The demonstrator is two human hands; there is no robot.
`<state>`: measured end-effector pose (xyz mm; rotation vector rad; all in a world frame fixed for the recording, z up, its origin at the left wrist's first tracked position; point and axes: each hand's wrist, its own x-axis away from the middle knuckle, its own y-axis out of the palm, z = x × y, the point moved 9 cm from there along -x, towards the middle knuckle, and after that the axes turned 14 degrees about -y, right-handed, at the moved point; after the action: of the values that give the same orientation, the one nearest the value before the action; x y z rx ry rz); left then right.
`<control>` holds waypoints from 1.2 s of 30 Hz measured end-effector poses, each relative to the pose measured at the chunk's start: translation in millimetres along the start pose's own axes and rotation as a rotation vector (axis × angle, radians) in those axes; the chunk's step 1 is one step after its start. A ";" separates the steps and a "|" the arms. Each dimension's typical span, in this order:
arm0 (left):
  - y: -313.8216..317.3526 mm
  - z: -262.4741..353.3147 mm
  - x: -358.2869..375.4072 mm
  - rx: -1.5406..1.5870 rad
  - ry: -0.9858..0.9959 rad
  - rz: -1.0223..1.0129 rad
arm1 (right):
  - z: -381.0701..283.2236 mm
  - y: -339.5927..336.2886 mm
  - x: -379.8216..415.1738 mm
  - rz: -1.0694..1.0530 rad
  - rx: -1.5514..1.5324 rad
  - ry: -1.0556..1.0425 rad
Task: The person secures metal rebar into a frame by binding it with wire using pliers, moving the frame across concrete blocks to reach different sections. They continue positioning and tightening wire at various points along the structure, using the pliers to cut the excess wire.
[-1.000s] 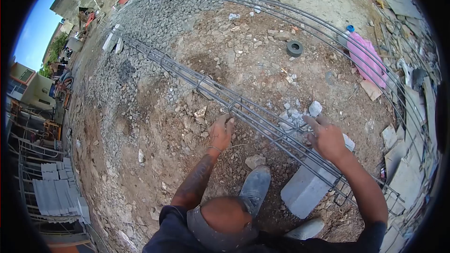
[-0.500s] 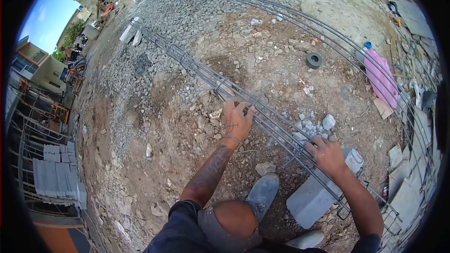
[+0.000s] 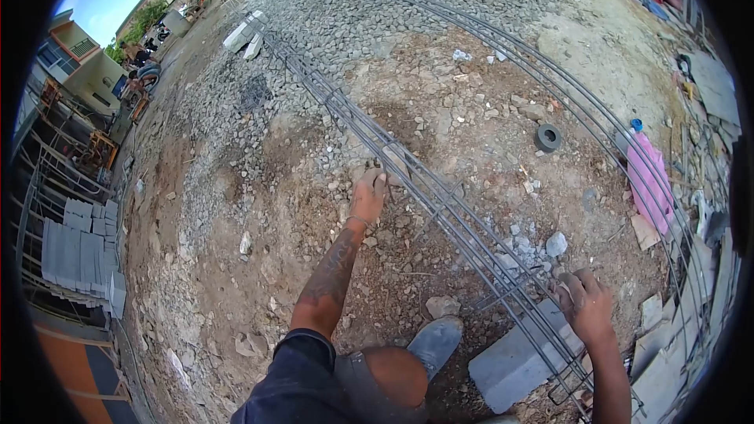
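Observation:
A long rebar cage [image 3: 440,208] of thin steel bars and square stirrups runs diagonally across the ground. Its near end lies over a grey concrete block [image 3: 503,369], and its far end is on pale blocks [image 3: 245,34]. My left hand [image 3: 367,195] is closed beside the cage's left side, fingers curled; anything in them is too small to name. To the right of the bars, just above the block, my right hand [image 3: 585,304] has its fingers bent together, and what they hold, if anything, is hidden.
Long loose rebars [image 3: 542,59] curve along the right. A dark ring-shaped roll [image 3: 547,138] and a pink bag [image 3: 649,180] lie on the dirt. Gravel [image 3: 353,16] covers the far ground. Stacked grey blocks [image 3: 75,255] stand left; rubble slabs [image 3: 667,361] lie right.
Both hands have come off the bars: the left has moved left, the right has shifted right and down. The view has turned slightly.

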<state>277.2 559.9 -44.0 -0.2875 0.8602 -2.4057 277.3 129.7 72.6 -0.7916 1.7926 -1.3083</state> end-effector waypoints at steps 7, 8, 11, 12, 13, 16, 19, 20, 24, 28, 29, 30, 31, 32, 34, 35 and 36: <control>-23.0 57.1 -9.5 -0.162 0.107 0.147 | -3.2 -1.1 -6.9 0.016 -0.005 0.013; -18.4 70.1 -15.6 -0.291 0.220 0.128 | -3.8 0.1 -9.1 0.004 -0.012 0.005; -15.8 81.0 -31.5 -0.335 0.331 0.154 | -3.1 4.3 -9.0 -0.012 -0.028 0.012; -15.8 84.6 -32.9 -0.361 0.360 0.179 | -2.1 7.0 -8.3 -0.019 -0.041 0.022; -14.8 84.8 -33.4 -0.361 0.361 0.177 | -2.1 8.2 -7.6 -0.019 -0.041 0.025; -14.6 83.4 -31.3 -0.353 0.320 0.200 | -4.5 15.5 -6.7 -0.072 -0.047 0.035; -19.4 84.8 -26.8 -0.305 0.345 0.226 | -8.5 16.6 -28.4 -0.066 -0.109 0.044; -24.4 79.4 -28.2 -0.198 0.308 0.224 | -13.1 16.3 -40.0 -0.041 -0.121 0.031; -66.9 53.0 -45.0 -0.070 0.303 0.406 | -25.5 28.5 -74.7 -0.076 -0.113 -0.004; -120.8 -35.0 -116.2 -0.036 -0.048 0.476 | -27.9 33.3 -82.6 -0.086 -0.167 -0.006; -123.7 -58.4 -134.5 -0.133 -0.188 0.426 | -24.5 33.5 -80.9 -0.077 -0.178 0.011; -126.5 -81.0 -153.5 -0.225 -0.324 0.382 | -20.3 32.8 -81.3 -0.062 -0.184 0.024; -127.2 -94.9 -166.1 -0.240 -0.370 0.356 | -16.7 33.3 -81.1 -0.075 -0.179 0.048; -126.8 -103.8 -178.3 -0.235 -0.365 0.366 | -16.5 31.3 -82.3 -0.067 -0.174 0.042; -115.7 -104.1 -194.3 -0.303 -0.318 0.368 | -12.5 28.7 -82.8 -0.083 -0.176 0.048; -110.1 -105.2 -202.7 -0.240 -0.296 0.346 | -10.9 27.0 -83.6 -0.084 -0.172 0.046; -107.9 -102.4 -208.1 -0.241 -0.295 0.346 | -10.0 26.9 -84.2 -0.091 -0.178 0.052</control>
<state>362.2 800.9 -56.7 -0.5250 0.9716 -1.8865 310.9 211.9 67.1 -0.9538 1.9540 -1.2490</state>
